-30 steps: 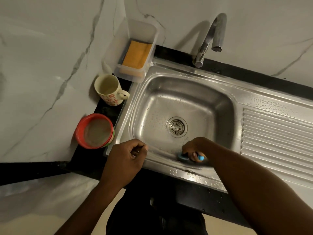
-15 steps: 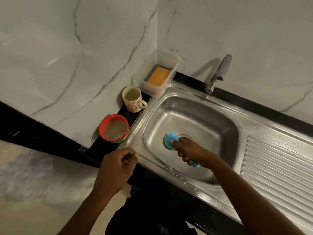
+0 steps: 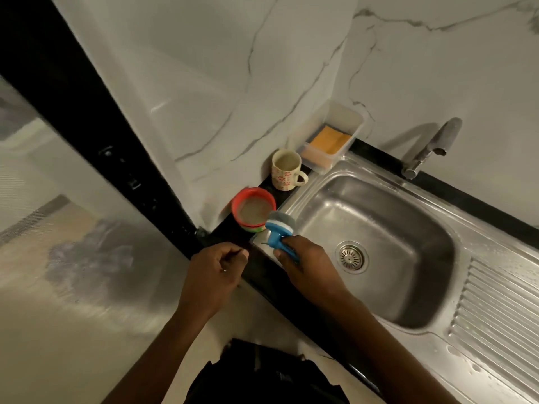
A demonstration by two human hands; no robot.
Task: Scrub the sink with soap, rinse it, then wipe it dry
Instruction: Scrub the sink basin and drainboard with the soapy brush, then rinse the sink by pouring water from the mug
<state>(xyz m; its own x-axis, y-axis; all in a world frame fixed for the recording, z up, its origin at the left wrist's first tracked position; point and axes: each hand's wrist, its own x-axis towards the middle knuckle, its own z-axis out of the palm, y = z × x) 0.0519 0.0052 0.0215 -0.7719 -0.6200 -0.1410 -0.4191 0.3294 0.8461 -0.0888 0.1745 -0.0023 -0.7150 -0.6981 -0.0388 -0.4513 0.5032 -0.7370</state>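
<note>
The person is wearing a black garment (image 3: 262,380), showing at 6 o'clock of the view. Its fabric is lying in dark folds under an uneven upper edge. Two small round fittings are showing on that edge, at 10 and 2 o'clock of the garment; their type cannot be told. The left forearm (image 3: 163,345) and right forearm (image 3: 393,345) are showing bare. A bright speck is showing on the left hand (image 3: 217,271), too small to identify.

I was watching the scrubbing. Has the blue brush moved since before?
Yes. The blue brush has gone left, from the drain to beside the red bowl, in the right hand.
</note>
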